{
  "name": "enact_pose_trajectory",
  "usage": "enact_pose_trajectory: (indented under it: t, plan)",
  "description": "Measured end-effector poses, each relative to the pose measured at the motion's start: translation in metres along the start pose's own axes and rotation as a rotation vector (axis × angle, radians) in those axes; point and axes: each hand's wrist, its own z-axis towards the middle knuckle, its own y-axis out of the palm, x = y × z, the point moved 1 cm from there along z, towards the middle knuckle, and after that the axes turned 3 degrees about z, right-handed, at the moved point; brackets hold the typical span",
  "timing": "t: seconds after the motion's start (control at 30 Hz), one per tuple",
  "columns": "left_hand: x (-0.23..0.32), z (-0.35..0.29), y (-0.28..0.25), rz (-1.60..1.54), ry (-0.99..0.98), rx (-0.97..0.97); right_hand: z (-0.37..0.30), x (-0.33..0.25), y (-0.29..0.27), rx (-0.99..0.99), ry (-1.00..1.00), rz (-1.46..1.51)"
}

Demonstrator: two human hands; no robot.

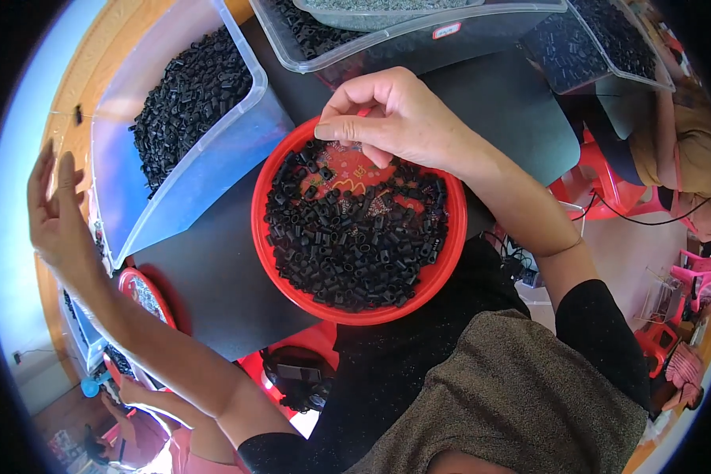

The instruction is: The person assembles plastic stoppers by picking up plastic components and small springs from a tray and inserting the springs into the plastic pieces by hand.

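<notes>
Fingers (347, 129) on my right hand (403, 118) bend close together over the red tray (359, 317); I can't tell if they grip a bit. Black bits (332, 245) lie in the tray. I have the left hand (55, 221) up by a clear bin (254, 122), thumb and fingers apart.

We've got a dark table (213, 276): round red tray (359, 317) of black tube pieces (355, 253) at the near edge, clear bins at left (237, 150) and far side (450, 51), smaller red dish (163, 299) left.
</notes>
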Motion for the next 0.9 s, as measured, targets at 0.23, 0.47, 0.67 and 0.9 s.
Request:
enact_pose_trajectory:
  t: [0.23,0.47,0.67,0.9]
  plan:
    - [0.062,-0.105,0.057,-0.130,0.078,-0.558,-0.004,0.009,-0.016,0.176,-0.145,-0.379]
    - [0.049,-0.150,0.089,-0.063,0.321,-0.733,0.004,0.018,-0.005,0.048,-0.406,-0.796]
    - [0.041,-0.156,0.095,-0.036,0.398,-0.733,0.009,0.017,0.005,-0.097,-0.355,-1.093]
    - [0.049,-0.147,0.096,0.039,0.432,-0.770,0.022,0.022,0.005,-0.256,-0.393,-1.268]
